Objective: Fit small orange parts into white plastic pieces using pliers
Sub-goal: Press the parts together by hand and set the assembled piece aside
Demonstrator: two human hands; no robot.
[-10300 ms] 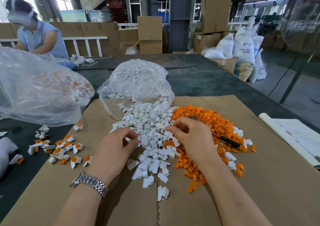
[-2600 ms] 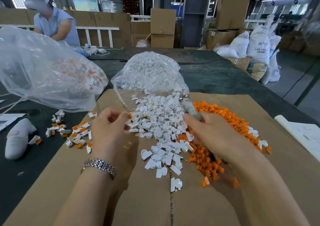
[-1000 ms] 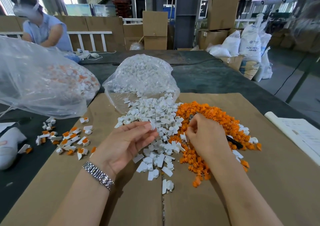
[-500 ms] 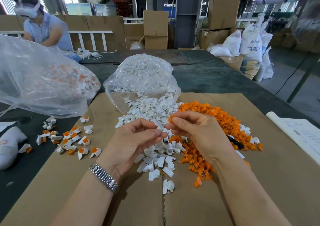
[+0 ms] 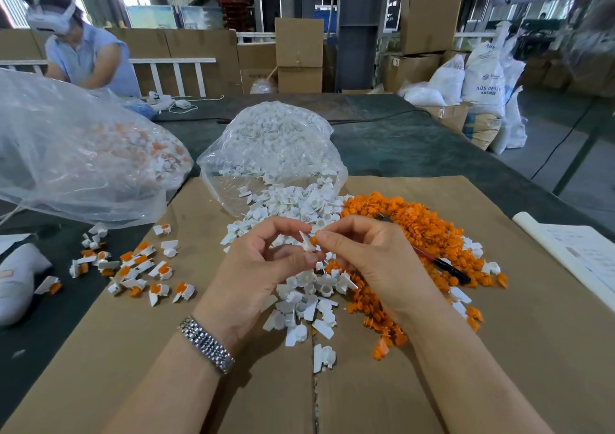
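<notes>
1. At the near left, finished white-and-orange pieces (image 5: pixel 133 269) lie scattered where the cardboard sheet (image 5: pixel 532 350) meets the dark table.
2. The left hand (image 5: pixel 263 267) pinches one white piece (image 5: pixel 305 241) between thumb and fingertips, the other fingers loosely curled.
3. The right hand (image 5: pixel 369 257) pinches an orange part (image 5: pixel 313 241) at its fingertips, touching the white piece.
4. Both parts look light, stiff and rather slick; a hold on each body's sides, leaving the mating ends free, should suit best.
5. Loose white pieces (image 5: pixel 299 207) lie beneath the hands; the orange pile (image 5: pixel 416 230) lies to the right.
6. The pliers (image 5: pixel 442 264) rest on the orange pile, untouched.
</notes>
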